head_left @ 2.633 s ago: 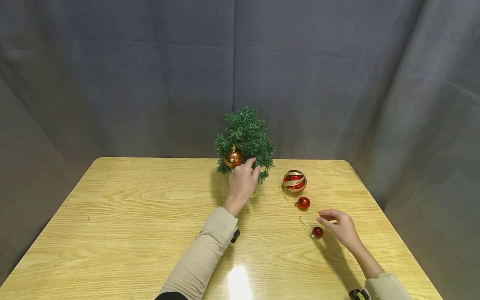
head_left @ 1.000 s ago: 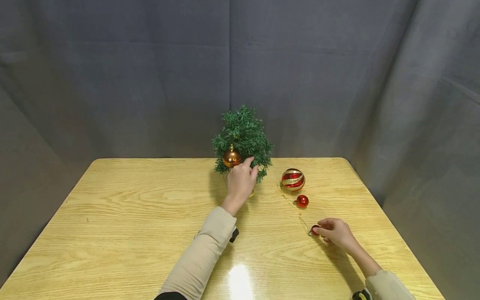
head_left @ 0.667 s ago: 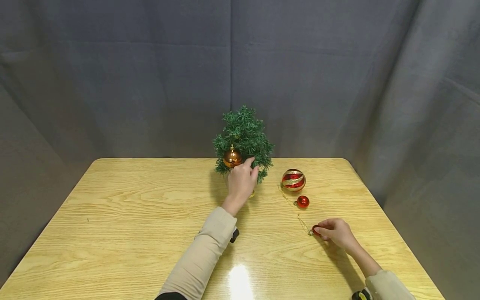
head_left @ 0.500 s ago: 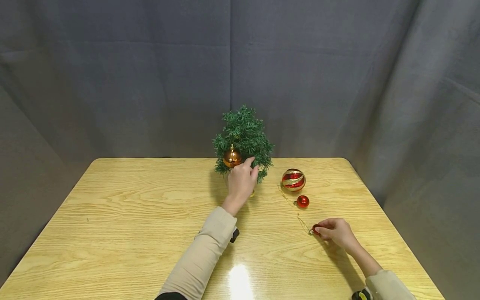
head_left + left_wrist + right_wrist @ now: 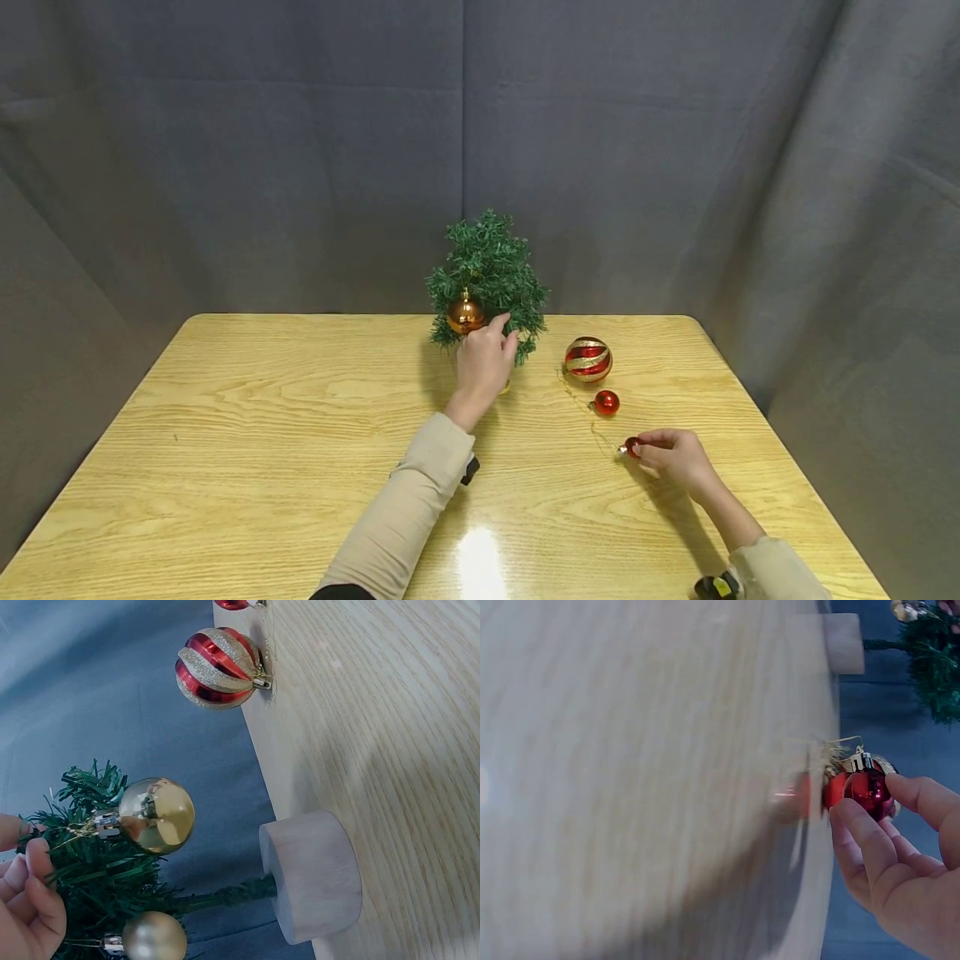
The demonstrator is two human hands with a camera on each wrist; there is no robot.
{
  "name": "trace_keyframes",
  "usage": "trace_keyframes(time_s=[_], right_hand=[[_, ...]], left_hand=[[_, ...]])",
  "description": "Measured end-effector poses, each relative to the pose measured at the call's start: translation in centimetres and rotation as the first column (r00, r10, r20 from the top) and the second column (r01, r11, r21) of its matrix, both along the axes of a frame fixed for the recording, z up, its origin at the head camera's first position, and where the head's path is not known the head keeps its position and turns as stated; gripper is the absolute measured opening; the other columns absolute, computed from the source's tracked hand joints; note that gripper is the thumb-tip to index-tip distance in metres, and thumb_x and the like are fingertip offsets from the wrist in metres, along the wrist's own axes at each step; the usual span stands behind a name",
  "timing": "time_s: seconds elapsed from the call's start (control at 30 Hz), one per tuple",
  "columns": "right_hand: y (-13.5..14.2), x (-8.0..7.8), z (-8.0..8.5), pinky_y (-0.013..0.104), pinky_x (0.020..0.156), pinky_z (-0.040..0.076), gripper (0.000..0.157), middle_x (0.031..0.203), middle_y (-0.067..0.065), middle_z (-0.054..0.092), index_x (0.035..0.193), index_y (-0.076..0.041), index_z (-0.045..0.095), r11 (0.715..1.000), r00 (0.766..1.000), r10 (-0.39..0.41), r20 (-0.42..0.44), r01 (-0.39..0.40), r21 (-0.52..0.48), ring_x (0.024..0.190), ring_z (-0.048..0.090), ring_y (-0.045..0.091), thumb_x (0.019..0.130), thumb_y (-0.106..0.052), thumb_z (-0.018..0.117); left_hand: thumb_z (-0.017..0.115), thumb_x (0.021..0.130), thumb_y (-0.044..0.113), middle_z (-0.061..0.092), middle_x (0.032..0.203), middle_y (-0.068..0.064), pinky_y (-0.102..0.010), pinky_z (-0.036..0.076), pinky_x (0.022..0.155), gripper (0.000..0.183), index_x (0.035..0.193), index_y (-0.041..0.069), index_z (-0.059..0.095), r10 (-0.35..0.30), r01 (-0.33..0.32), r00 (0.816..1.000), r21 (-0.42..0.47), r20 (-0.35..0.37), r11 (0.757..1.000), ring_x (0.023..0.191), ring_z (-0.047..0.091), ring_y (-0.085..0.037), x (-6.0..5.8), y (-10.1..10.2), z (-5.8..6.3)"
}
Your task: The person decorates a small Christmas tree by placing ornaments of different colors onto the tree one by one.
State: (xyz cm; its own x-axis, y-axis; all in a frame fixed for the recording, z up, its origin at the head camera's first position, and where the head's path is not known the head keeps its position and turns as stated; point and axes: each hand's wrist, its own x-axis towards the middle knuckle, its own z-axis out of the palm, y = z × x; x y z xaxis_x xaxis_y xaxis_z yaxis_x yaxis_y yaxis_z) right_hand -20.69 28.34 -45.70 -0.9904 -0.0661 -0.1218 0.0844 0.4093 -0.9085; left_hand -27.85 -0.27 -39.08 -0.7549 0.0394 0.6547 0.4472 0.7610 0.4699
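Observation:
A small artificial Christmas tree (image 5: 491,258) stands at the table's far edge on a round wooden base (image 5: 319,877). My left hand (image 5: 483,362) reaches to its front; in the left wrist view the thumb and fingers pinch a branch tip beside a gold cord. From that spot hangs a shiny gold bauble (image 5: 157,815), mostly hidden by the hand in the head view. A copper-gold bauble (image 5: 465,315) hangs just left of the hand. My right hand (image 5: 678,458) pinches a small dark red bauble (image 5: 870,791) between thumb and fingertips, its cap and gold loop pointing left, close over the table.
A larger red bauble with glittery gold stripes (image 5: 588,360) lies right of the tree. Just in front of it lies a small bright red bauble (image 5: 606,403) with a gold cord. Grey curtains (image 5: 300,167) enclose the wooden table (image 5: 262,467) at the back and sides.
My right hand has come down onto the dark red bauble, pinched it, and shifted it slightly away from me with its loop trailing left. The left hand stays at the branch.

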Motion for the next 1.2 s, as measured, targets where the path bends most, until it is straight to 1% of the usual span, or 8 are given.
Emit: trace_keyframes(time_s=[0.47, 0.67, 0.87, 0.9, 1.03, 1.1, 1.13, 1.2], right_hand=[[-0.6, -0.5, 1.6, 0.029, 0.071, 0.05, 0.035, 0.092, 0.016, 0.061, 0.108, 0.024, 0.046, 0.992, 1.0, -0.025, -0.004, 0.025, -0.12, 0.075, 0.062, 0.01, 0.084, 0.001, 0.056], [-1.1, -0.6, 2.3, 0.027, 0.073, 0.05, 0.035, 0.09, 0.012, 0.061, 0.108, 0.027, 0.044, 0.983, 0.999, -0.009, -0.046, 0.001, -0.183, 0.075, 0.061, 0.007, 0.084, 0.004, 0.055], [-1.2, -1.1, 2.5, 0.026, 0.073, 0.05, 0.034, 0.087, 0.007, 0.06, 0.105, 0.025, 0.046, 0.95, 0.996, 0.02, -0.09, -0.047, -0.307, 0.077, 0.062, 0.01, 0.083, 0.003, 0.059], [-0.8, -1.7, 1.8, 0.026, 0.073, 0.05, 0.032, 0.087, 0.008, 0.06, 0.104, 0.021, 0.05, 0.925, 0.992, 0.054, -0.118, -0.094, -0.368, 0.078, 0.062, 0.011, 0.082, 0.001, 0.061], [-1.1, -1.8, 2.2, 0.026, 0.072, 0.05, 0.031, 0.087, 0.007, 0.06, 0.102, 0.019, 0.053, 0.911, 0.989, 0.056, -0.135, -0.105, -0.399, 0.078, 0.062, 0.012, 0.08, -0.001, 0.064], [-1.3, -1.9, 2.4, 0.026, 0.073, 0.05, 0.033, 0.087, 0.007, 0.06, 0.104, 0.02, 0.051, 0.913, 0.991, 0.051, -0.126, -0.097, -0.395, 0.079, 0.062, 0.012, 0.081, -0.001, 0.063], [-1.9, -1.5, 3.3, 0.027, 0.074, 0.049, 0.036, 0.086, 0.005, 0.059, 0.105, 0.023, 0.047, 0.936, 0.995, 0.018, -0.1, -0.052, -0.348, 0.079, 0.062, 0.011, 0.082, 0.0, 0.061], [-2.2, -1.5, 3.7, 0.028, 0.076, 0.049, 0.038, 0.087, 0.006, 0.059, 0.108, 0.026, 0.043, 0.939, 0.996, 0.018, -0.092, -0.048, -0.34, 0.079, 0.062, 0.01, 0.084, 0.002, 0.058]], left_hand=[[0.06, 0.086, 0.015, 0.059, 0.057, 0.001, -0.016, 0.026, 0.032, 0.028, 0.11, 0.002, 0.062, 0.002, -0.002, 1.0, 0.0, -0.006, 1.0, 0.037, 0.039, -0.003, 0.0, 0.1, 0.0], [0.06, 0.086, 0.015, 0.058, 0.055, 0.001, -0.017, 0.025, 0.033, 0.027, 0.11, 0.001, 0.062, -0.002, 0.002, 1.0, 0.01, -0.012, 1.0, 0.036, 0.039, -0.003, 0.1, 0.1, 0.1], [0.059, 0.087, 0.015, 0.058, 0.056, 0.001, -0.017, 0.025, 0.033, 0.028, 0.11, 0.001, 0.062, 0.0, 0.0, 1.0, 0.011, -0.002, 1.0, 0.036, 0.038, -0.003, 0.2, 0.1, 0.2], [0.059, 0.087, 0.015, 0.058, 0.055, 0.001, -0.017, 0.026, 0.033, 0.028, 0.11, 0.001, 0.062, 0.001, -0.001, 1.0, 0.012, -0.001, 1.0, 0.036, 0.039, -0.003, 0.2, 0.1, 0.2], [0.059, 0.087, 0.015, 0.059, 0.056, 0.001, -0.017, 0.026, 0.033, 0.028, 0.11, 0.001, 0.062, 0.001, -0.001, 1.0, 0.019, 0.002, 1.0, 0.037, 0.039, -0.003, 0.2, 0.1, 0.2], [0.059, 0.087, 0.015, 0.058, 0.056, 0.001, -0.017, 0.027, 0.033, 0.028, 0.11, 0.001, 0.062, -0.002, 0.002, 1.0, 0.027, -0.001, 1.0, 0.037, 0.04, -0.003, 0.2, 0.1, 0.2], [0.059, 0.087, 0.015, 0.059, 0.056, 0.001, -0.017, 0.027, 0.033, 0.028, 0.11, 0.001, 0.061, -0.003, 0.003, 1.0, 0.028, -0.003, 1.0, 0.037, 0.04, -0.003, 0.2, 0.1, 0.3], [0.059, 0.087, 0.015, 0.058, 0.057, 0.001, -0.017, 0.028, 0.034, 0.027, 0.11, 0.0, 0.061, -0.004, 0.004, 1.0, 0.032, -0.008, 0.999, 0.037, 0.04, -0.004, 0.2, 0.1, 0.3]])
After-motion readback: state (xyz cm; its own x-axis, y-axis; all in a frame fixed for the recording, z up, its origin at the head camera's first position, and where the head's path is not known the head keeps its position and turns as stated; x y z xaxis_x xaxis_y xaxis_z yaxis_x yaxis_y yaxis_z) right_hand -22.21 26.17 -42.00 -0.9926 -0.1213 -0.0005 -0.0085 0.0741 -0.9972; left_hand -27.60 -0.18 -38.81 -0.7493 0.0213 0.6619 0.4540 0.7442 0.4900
